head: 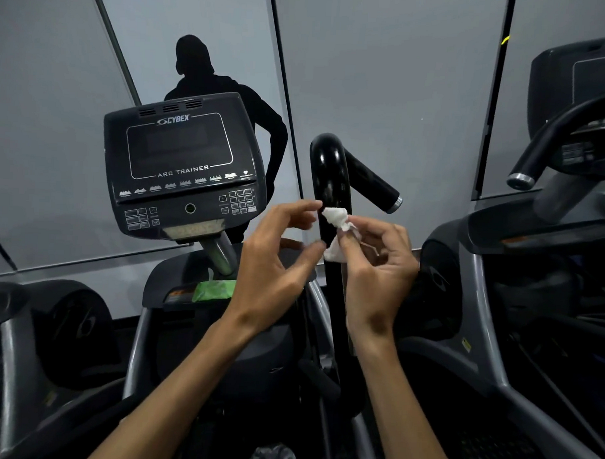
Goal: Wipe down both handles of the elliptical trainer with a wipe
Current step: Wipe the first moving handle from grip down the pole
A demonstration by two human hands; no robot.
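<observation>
Close to the person, the right hand point(379, 263) pinches a scrunched white wipe point(335, 230) against the black handle point(330, 182). Just beside it, the left hand point(276, 259) holds nothing, fingers loosely spread. Farther back, the console point(180, 163) faces us, with a green pack point(211, 290) below it.

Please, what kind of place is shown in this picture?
Most likely a gym. A Cybex Arc Trainer console stands ahead, its black handle rises beside it, and a second machine is on the right. The wall behind looks mirrored.
</observation>
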